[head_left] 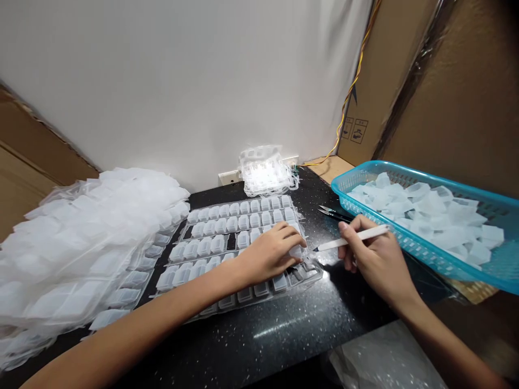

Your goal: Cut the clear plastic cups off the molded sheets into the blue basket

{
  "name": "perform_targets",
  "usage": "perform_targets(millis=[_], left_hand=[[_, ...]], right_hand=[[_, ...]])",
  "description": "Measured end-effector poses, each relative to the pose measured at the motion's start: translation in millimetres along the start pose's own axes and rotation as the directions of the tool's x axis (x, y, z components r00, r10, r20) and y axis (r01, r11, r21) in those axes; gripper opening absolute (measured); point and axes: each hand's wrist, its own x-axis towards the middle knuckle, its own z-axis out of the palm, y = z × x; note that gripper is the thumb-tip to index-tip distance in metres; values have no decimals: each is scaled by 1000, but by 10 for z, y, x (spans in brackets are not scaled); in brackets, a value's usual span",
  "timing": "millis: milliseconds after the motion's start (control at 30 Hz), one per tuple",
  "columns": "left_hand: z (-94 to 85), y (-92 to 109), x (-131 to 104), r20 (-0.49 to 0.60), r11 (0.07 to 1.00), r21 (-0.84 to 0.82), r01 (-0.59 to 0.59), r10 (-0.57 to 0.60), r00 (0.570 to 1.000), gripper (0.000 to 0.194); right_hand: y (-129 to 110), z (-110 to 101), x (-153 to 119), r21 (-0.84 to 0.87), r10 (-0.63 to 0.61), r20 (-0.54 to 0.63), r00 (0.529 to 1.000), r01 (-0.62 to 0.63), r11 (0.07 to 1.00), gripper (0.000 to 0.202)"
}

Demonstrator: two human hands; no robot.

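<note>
Clock centre: the rows of translucent moulded plastic pieces [206, 247], lying on a black speckled countertop [243, 346]; twelve points to the wall [203, 81].
Left hand: the left hand [272, 251] lies over the rows on their 3 o'clock side, palm down, fingers bent and slightly parted; the fingertips reach the clear plastic edge. Whether they pinch a piece, I cannot tell.
Right hand: the right hand [379, 265] is at 3 o'clock, thumb and fingers pinching a white pen-shaped tool [360, 236].
Tool tip: dark and narrow, pointing to 9 o'clock, close to the left fingertips; contact with the plastic cannot be made out.
Stacked sheets: a tall, loose heap of similar translucent moulded sheets [105, 248] at 9 o'clock, just beside the rows.
Clear frames: a small pile of clear plastic frames [265, 175] at 1 o'clock, near the wall.
Snips: black-handled snips [326, 210] at 2 o'clock, on the countertop, partly behind the right hand.
Basket: a blue perforated plastic basket [478, 197] at 2 to 3 o'clock, beyond the right hand, holding loose translucent pieces [421, 213].
Wire: a yellow twisted wire [345, 108] hangs at 1 o'clock, beside a cardboard box [375, 102].
</note>
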Motion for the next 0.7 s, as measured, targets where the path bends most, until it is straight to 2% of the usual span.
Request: perform_targets(millis=[100,267,367,533,700], left_hand=[[50,19,-17,-18,999,9,33,-33,999,20],[104,43,-72,-78,995,-39,89,-92,993,31],[89,50,-94,-68,993,-47,105,-108,992,32],[57,54,-59,-3,998,13,54,-54,999,35],[24,54,-31,64,995,102,18,-24,998,33]], right_hand=[[-16,32,-34,-24,-29,-47,998,28,999,39],[57,81,-154,-91,-18,94,995,26,995,41],[85,39,-220,-140,11,133,991,8,990,42],[69,-7,-197,-110,14,30,999,-10,994,41],[140,108,-84,-22,30,25,999,-30,999,42]])
